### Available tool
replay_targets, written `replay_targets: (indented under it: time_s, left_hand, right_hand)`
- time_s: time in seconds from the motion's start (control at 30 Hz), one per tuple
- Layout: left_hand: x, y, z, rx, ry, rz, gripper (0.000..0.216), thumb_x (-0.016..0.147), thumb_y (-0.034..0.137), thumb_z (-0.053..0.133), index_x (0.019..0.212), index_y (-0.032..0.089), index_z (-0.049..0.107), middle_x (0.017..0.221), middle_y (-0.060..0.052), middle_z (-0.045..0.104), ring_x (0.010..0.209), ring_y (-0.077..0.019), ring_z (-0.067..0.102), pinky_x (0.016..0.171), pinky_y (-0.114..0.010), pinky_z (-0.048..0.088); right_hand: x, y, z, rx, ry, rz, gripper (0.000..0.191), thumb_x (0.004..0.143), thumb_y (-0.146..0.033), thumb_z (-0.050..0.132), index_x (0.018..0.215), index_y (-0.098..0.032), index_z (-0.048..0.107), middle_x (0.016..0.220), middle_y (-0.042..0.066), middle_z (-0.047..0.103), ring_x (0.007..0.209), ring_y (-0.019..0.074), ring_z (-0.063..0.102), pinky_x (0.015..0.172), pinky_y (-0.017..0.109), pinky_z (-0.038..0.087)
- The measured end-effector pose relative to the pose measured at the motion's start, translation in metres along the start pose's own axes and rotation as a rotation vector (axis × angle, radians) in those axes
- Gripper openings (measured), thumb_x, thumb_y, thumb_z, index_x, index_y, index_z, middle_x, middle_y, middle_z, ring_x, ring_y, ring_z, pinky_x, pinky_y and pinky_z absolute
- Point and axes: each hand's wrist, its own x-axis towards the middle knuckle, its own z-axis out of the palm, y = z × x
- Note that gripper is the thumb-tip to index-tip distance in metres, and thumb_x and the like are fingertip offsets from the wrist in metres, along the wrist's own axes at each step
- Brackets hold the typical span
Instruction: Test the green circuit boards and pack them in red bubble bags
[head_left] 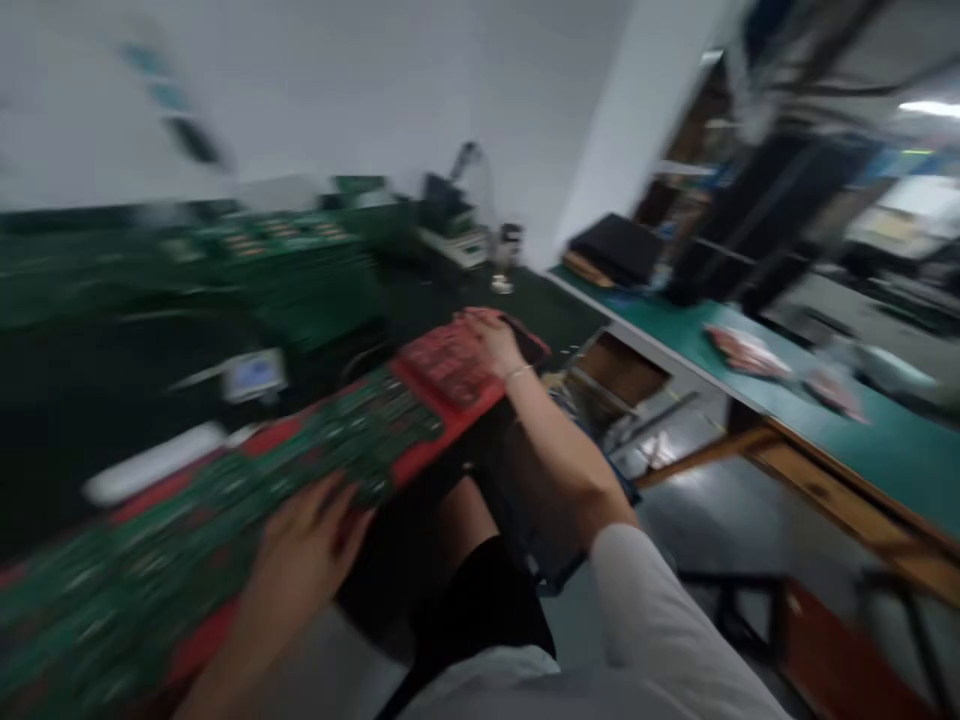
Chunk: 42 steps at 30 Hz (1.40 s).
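Note:
A long panel of green circuit boards [322, 440] lies on a red tray [420, 455] that runs from the lower left to the centre. My left hand [307, 540] rests on the near edge of the boards, its fingers apart and blurred by motion. At the tray's far right end is a red block with recesses [450, 365]. My right hand [491, 340] lies over that block with its fingers stretched across the top; its thumb is hidden. Beside my right hand, a dark patch [529, 345] shows at the tray's end.
A white bar [154, 465] and a small device with a lit screen [255, 375] lie behind the tray. More green boards [285, 235] stand along the wall. A small bottle [510, 245] sits in the corner. To the right, a green-topped bench [675, 335] holds bagged items [746, 352].

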Motion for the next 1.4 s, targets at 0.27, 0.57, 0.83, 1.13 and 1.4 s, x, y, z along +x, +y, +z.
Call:
replay_targets:
  time_s: [0.27, 0.57, 0.83, 1.13, 1.4]
  left_hand:
    - [-0.002, 0.019, 0.016, 0.151, -0.222, -0.214, 0.046, 0.099, 0.035, 0.054, 0.14, 0.015, 0.061, 0.157, -0.016, 0.047, 0.148, -0.0362, 0.04, 0.118, -0.052, 0.039]
    - [0.005, 0.013, 0.035, 0.104, -0.232, -0.197, 0.046, 0.097, 0.035, 0.063, 0.141, 0.02, 0.061, 0.154, -0.015, 0.051, 0.144, -0.0331, 0.046, 0.117, -0.049, 0.04]
    - [-0.007, 0.021, 0.022, 0.077, -0.204, -0.221, 0.047, 0.096, 0.042, 0.064, 0.137, 0.019, 0.063, 0.156, -0.015, 0.048, 0.148, -0.0325, 0.041, 0.121, -0.05, 0.036]
    - [-0.045, 0.027, 0.003, 0.123, -0.206, -0.274, 0.051, 0.099, 0.044, 0.056, 0.144, 0.02, 0.057, 0.161, -0.013, 0.041, 0.152, -0.0323, 0.033, 0.124, -0.05, 0.031]
    - [-0.046, 0.028, 0.009, 0.121, -0.268, -0.249, 0.05, 0.102, 0.043, 0.051, 0.146, 0.021, 0.054, 0.161, -0.011, 0.041, 0.152, -0.0304, 0.035, 0.123, -0.049, 0.031]
  right_hand:
    - [-0.004, 0.062, 0.038, -0.612, -0.431, -0.143, 0.036, 0.082, -0.055, 0.068, 0.091, -0.021, 0.062, 0.091, 0.006, 0.071, 0.089, 0.0196, 0.068, 0.086, 0.036, 0.058]
    - [0.022, 0.066, 0.062, -0.95, -0.677, -0.341, 0.02, 0.086, -0.034, 0.064, 0.094, -0.018, 0.073, 0.095, 0.008, 0.076, 0.091, 0.0199, 0.069, 0.081, 0.031, 0.053]
    - [0.038, 0.078, 0.075, -1.034, -0.713, -0.397, 0.018, 0.085, -0.035, 0.069, 0.081, -0.017, 0.071, 0.084, 0.007, 0.073, 0.078, 0.0184, 0.065, 0.074, 0.03, 0.05]
    - [0.035, 0.095, 0.079, -1.151, -0.749, -0.494, 0.021, 0.091, -0.036, 0.067, 0.088, -0.017, 0.074, 0.086, 0.009, 0.073, 0.076, 0.0196, 0.062, 0.073, 0.032, 0.047]
    - [0.032, 0.096, 0.08, -1.12, -0.78, -0.49, 0.018, 0.092, -0.034, 0.067, 0.093, -0.018, 0.074, 0.096, 0.01, 0.076, 0.087, 0.0224, 0.067, 0.079, 0.032, 0.048]
